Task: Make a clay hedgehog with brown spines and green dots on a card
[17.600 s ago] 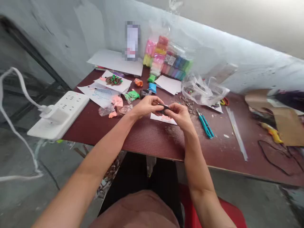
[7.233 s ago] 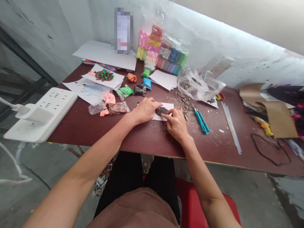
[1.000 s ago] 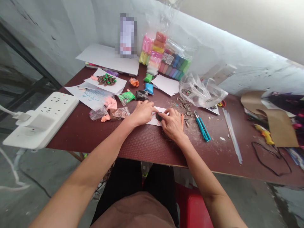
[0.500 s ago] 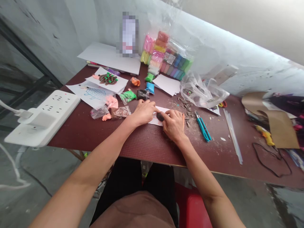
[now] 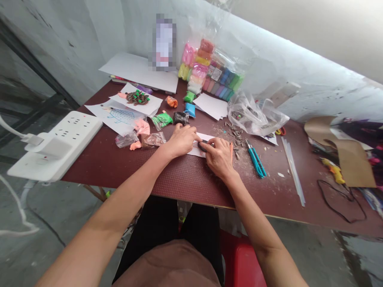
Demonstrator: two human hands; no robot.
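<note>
The maroon table (image 5: 179,179) (finely textured) bears a paper strip (image 5: 195,151), scattered seeds (image 5: 237,142) and a teal-handled cutter (image 5: 256,161).

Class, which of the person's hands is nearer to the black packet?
Left. The left hand is just in front of the black packet; the right hand is farther, to its right.

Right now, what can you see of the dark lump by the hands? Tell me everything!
The dark lump is blackish-grey and smooth-looking, perhaps soft clay. It shows over the white paper. The right hand touches and partly covers it, so its full shape is hidden. The left hand is close beside it; I can't tell whether they touch.
</note>
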